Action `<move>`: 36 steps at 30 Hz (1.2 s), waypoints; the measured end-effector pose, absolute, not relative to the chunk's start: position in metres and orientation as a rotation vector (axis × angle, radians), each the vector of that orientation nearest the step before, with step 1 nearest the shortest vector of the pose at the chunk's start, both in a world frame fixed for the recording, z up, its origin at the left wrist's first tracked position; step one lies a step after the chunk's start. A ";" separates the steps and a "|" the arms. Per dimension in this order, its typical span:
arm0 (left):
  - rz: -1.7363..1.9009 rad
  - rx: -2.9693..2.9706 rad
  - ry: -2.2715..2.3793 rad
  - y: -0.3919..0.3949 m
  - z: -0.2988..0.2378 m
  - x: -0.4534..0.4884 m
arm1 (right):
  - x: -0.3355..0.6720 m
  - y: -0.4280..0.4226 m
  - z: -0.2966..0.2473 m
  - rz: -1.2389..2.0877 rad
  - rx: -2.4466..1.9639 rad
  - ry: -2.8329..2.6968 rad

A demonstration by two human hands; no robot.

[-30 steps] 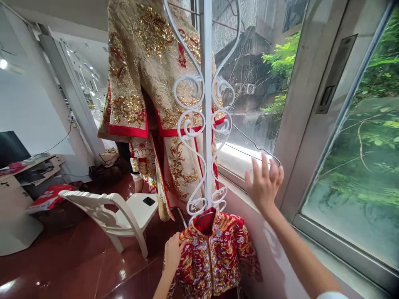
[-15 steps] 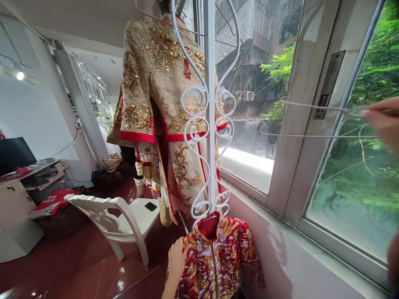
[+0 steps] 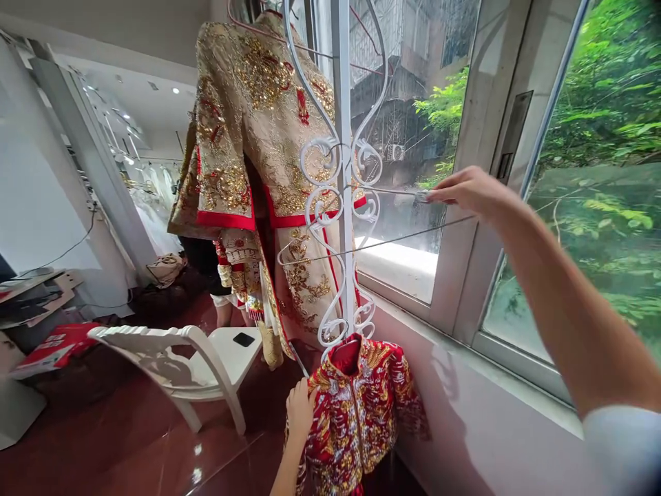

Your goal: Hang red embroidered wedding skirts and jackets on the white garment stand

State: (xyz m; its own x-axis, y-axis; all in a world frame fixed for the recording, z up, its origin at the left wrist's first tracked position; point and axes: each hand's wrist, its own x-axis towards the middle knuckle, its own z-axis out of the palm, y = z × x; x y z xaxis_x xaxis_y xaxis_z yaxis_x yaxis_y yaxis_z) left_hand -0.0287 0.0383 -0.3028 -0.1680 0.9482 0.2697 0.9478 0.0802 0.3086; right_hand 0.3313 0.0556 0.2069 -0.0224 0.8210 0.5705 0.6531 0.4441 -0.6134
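Observation:
My left hand [image 3: 300, 410] rests with its fingers curled over the shoulder of a short red jacket [image 3: 356, 427] embroidered in gold and silver. The jacket hangs low at the foot of a white scrolled metal rack [image 3: 341, 89]. Out to the right, my right hand [image 3: 465, 191] pinches a thin wire clothes hanger [image 3: 397, 239]. Its long wire reaches leftward across the front of the rack, and nothing hangs on it. Behind the rack is a beige and gold robe [image 3: 268, 131] with red trim.
A white chair [image 3: 227, 351] with a black phone [image 3: 244, 339] on its seat stands to the left. The window frame [image 3: 459, 275] and sill run close along the right. A person's legs [image 3: 224, 311] show behind the robe.
My right hand has come in from the right edge, carrying the wire hanger leftward to the rack. My left hand stays on the red jacket. The view has shifted slightly.

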 end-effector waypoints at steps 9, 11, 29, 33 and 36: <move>0.709 1.981 2.346 0.039 -0.292 -0.025 | 0.295 0.136 0.109 0.185 -1.232 -1.848; 0.891 1.856 2.469 0.034 -0.288 -0.010 | 0.304 0.115 0.081 -0.111 -1.331 -1.715; 0.068 2.374 0.123 -0.079 -0.343 0.353 | 0.451 -0.507 -0.236 0.101 -2.876 0.271; -0.190 2.286 0.135 -0.098 -0.362 0.349 | 0.456 -0.426 -0.269 -0.116 -2.744 0.108; -0.282 2.261 0.262 -0.098 -0.381 0.323 | 0.455 -0.338 -0.316 0.319 -2.550 -0.169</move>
State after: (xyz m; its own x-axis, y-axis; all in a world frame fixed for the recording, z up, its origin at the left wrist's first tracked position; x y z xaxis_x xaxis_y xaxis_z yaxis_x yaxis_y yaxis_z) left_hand 0.3230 -0.0984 -0.3815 0.9533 0.0947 -0.2869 0.2791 -0.6400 0.7159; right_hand 0.4551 -0.3385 -0.3160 0.9638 0.1865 -0.1906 0.0537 -0.8358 -0.5463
